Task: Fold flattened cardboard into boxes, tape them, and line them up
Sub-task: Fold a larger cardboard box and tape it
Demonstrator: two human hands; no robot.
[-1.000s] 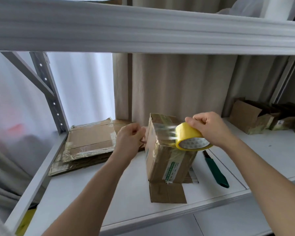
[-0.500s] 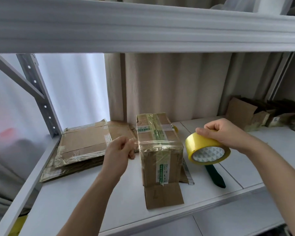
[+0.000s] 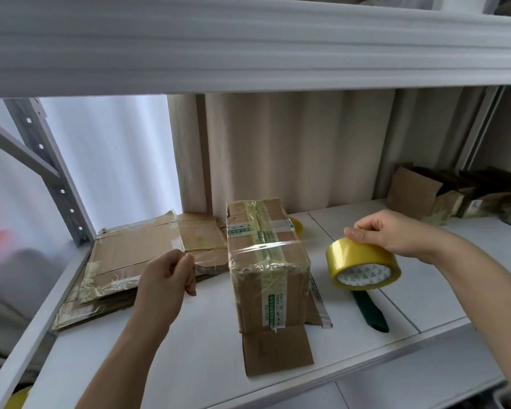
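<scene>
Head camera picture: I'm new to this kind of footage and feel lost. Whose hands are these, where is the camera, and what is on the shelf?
No machine here: a person wears a camera on the head, looking down at their own two hands. The left hand pinches the free end of a clear tape strip stretched over a cardboard box standing on the white shelf. The right hand grips the yellow tape roll. Left of the box lies a stack of flattened cardboard. A green-handled tool lies under the roll; what tool it is I cannot tell. Open boxes stand far right.
</scene>
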